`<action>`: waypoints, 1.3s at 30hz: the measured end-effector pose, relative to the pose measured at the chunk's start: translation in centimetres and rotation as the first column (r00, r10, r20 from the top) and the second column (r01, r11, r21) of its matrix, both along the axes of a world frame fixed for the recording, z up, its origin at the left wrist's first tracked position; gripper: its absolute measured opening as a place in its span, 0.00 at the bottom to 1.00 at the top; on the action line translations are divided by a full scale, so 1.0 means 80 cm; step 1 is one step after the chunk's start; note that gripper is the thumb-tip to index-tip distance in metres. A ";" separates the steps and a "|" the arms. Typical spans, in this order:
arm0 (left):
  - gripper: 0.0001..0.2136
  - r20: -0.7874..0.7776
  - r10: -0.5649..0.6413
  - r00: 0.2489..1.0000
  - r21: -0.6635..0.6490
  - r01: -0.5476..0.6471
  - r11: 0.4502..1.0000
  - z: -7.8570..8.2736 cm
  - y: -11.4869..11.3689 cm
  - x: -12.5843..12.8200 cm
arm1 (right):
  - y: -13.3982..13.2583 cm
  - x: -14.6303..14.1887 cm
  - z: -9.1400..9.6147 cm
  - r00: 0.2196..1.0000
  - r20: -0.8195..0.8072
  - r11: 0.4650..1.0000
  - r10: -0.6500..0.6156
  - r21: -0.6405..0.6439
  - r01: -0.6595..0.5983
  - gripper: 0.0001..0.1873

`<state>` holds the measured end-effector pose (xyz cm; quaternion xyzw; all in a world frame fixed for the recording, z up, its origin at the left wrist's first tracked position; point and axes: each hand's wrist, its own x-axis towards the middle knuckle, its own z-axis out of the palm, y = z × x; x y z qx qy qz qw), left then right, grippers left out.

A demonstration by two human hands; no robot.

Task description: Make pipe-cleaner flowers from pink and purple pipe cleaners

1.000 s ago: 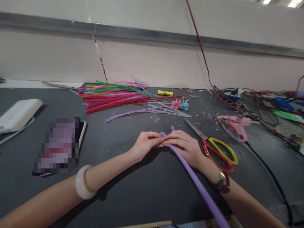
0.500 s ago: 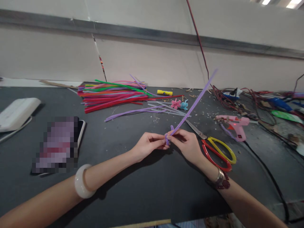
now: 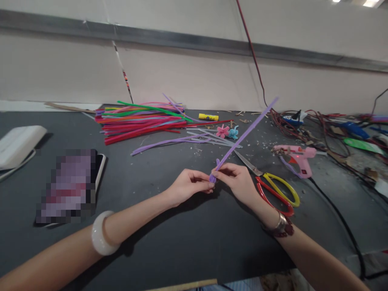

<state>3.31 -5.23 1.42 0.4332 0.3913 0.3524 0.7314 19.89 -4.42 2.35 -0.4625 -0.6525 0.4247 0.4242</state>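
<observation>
Between my hands is a purple pipe cleaner (image 3: 247,130), its lower end bent into small loops and its long straight end slanting up to the right. My left hand (image 3: 188,186) pinches the looped part from the left. From the other side, my right hand (image 3: 238,180) grips it between thumb and fingers at the base of the straight length. Fingertips hide part of the loops. Scissors (image 3: 274,190) with one red and one yellow handle lie just right of my right hand. Beyond the hands rest a pink pipe-cleaner flower (image 3: 222,131) and a blue one (image 3: 233,132).
A bundle of coloured pipe cleaners (image 3: 142,123) lies at the back, with loose purple ones (image 3: 163,144) before it. A yellow glue stick (image 3: 208,117) is near the wall. Right stands a pink glue gun (image 3: 300,157), its cord trailing forward; left are a phone (image 3: 69,182) and white box (image 3: 21,143).
The fingers have shifted slightly on the purple pipe cleaner, and its bent end looks more tightly pressed together. The whole view has moved a little; the things on the table lie as before.
</observation>
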 end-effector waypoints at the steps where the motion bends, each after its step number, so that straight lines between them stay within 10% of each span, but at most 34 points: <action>1: 0.08 -0.002 -0.006 1.000 0.001 0.006 1.000 0.000 0.000 0.000 | 0.001 0.001 -0.001 1.000 -0.006 1.000 0.010 -0.023 -0.011 0.08; 6: 0.07 -0.023 -0.035 0.999 -0.018 0.034 0.999 -0.001 -0.001 -0.001 | 0.004 0.001 -0.004 0.999 -0.049 0.997 0.013 -0.071 -0.017 0.10; 10: 0.06 0.009 -0.051 0.999 -0.082 0.052 0.995 0.000 -0.002 -0.001 | 0.001 0.002 -0.002 0.993 0.037 0.971 -0.113 0.214 0.102 0.09; 15: 0.06 0.090 -0.056 0.994 -0.151 0.070 0.986 0.004 -0.003 -0.001 | 0.001 0.013 0.001 0.918 0.372 0.760 -0.139 0.634 -0.142 0.11; 21: 0.04 0.136 -0.119 0.984 -0.174 0.142 0.974 0.007 -0.003 -0.004 | 0.001 0.024 0.022 0.796 0.586 0.543 -0.149 0.722 -0.430 0.12; 28: 0.04 0.191 -0.253 0.948 -0.182 0.288 0.940 -0.001 0.002 -0.013 | -0.015 0.040 0.070 0.625 0.769 0.603 0.136 0.436 -0.668 0.13; 34: 0.06 0.206 -0.272 0.940 -0.191 0.312 0.931 0.002 0.001 -0.011 | -0.015 0.049 0.072 0.603 0.770 0.706 0.210 0.307 -0.638 0.13; 39: 0.04 0.111 -0.373 0.921 -0.197 0.389 0.900 0.005 -0.002 -0.011 | -0.005 0.044 0.079 0.520 0.795 0.690 0.312 0.186 -0.699 0.09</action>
